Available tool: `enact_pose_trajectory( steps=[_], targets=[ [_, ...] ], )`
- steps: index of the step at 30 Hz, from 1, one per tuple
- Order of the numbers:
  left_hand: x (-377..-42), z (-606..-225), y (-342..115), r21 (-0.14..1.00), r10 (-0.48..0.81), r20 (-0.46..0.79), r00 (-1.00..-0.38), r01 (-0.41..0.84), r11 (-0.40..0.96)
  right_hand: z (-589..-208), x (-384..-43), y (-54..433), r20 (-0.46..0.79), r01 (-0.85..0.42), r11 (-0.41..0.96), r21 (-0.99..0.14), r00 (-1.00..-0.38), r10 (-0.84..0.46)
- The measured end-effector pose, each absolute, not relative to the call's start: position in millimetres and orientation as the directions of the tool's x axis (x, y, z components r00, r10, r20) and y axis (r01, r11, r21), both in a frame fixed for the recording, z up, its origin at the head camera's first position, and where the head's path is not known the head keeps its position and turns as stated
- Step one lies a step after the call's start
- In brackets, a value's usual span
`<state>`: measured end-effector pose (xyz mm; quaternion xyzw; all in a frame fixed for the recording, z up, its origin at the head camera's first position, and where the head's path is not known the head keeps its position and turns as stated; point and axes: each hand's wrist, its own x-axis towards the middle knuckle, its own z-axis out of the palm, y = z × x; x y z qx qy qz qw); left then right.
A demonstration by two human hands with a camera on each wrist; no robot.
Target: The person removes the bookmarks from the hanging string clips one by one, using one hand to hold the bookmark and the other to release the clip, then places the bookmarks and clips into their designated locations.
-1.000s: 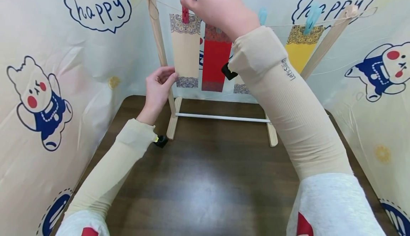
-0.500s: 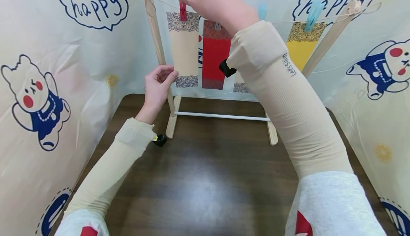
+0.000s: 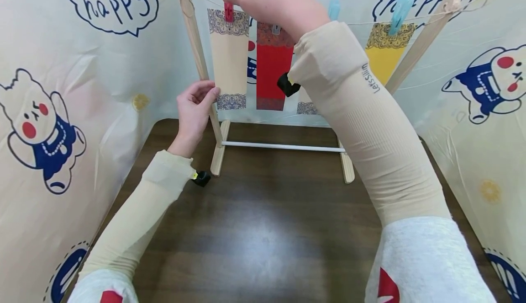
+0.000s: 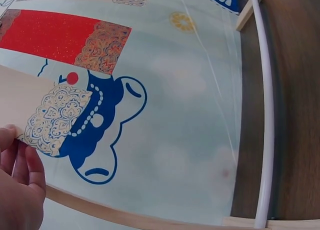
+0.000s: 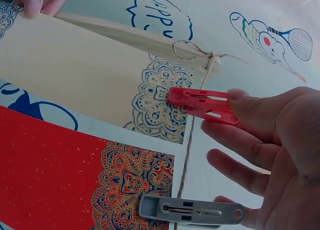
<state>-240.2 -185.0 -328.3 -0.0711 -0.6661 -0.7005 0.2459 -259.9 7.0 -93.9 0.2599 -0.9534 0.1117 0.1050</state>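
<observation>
A cream card [image 3: 229, 67] with lace-patterned ends hangs at the left end of a twine line [image 5: 186, 162]. My right hand [image 3: 276, 3] is at its top, thumb and forefinger pinching a red clothespin [image 5: 200, 104]. The clothespin's jaws lie over the card's patterned top edge and the twine, as the right wrist view shows. Lower down, my left hand [image 3: 193, 111] pinches the card's left edge near the bottom; in the left wrist view that hand [image 4: 20, 190] holds it by thumb and fingers. Beside it hangs a red card [image 3: 274, 72] under a grey clothespin [image 5: 187, 210].
Wooden posts [image 3: 193, 33] hold the twine, with a white rod [image 3: 283, 146] joining their feet on a dark wood table [image 3: 263, 230]. A yellow card [image 3: 384, 63] hangs at right from a blue clothespin [image 3: 400, 14]. My right forearm partly covers another patterned card [image 3: 307, 107].
The whole head view has shifted slightly, so the rack and cards appear a little higher and further left. Both hands keep their places on the red clothespin and the cream card.
</observation>
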Motion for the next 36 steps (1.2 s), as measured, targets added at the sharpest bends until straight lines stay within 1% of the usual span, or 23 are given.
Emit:
enact_pose_trajectory(
  steps=[6,12,19,29,36],
  targets=[
    [-239.5,-328.9,-185.7,0.895,-0.25,0.434,-0.865,0.446,0.009,-95.8,-260.0,6.7,0.291,-0.528,0.838,-0.139,-0.831,-0.475],
    [-238.2,-328.7,-187.7,0.892,-0.242,0.444,-0.863,0.452,0.025,-97.7,-260.2,6.3,0.344,-0.532,0.833,-0.152,-0.818,-0.46],
    [-236.6,-329.3,-188.1,0.896,-0.24,0.441,-0.865,0.441,0.056,-101.3,-261.0,7.8,0.391,-0.526,0.842,-0.12,-0.804,-0.447],
    [-236.0,-331.0,-186.9,0.895,-0.241,0.442,-0.864,0.442,0.058,-100.9,-265.1,7.4,0.431,-0.489,0.86,-0.146,-0.814,-0.39],
    [-235.1,-332.4,-187.7,0.901,-0.234,0.43,-0.872,0.429,0.057,-98.7,-264.3,13.1,0.458,-0.488,0.86,-0.151,-0.805,-0.377]
  ],
)
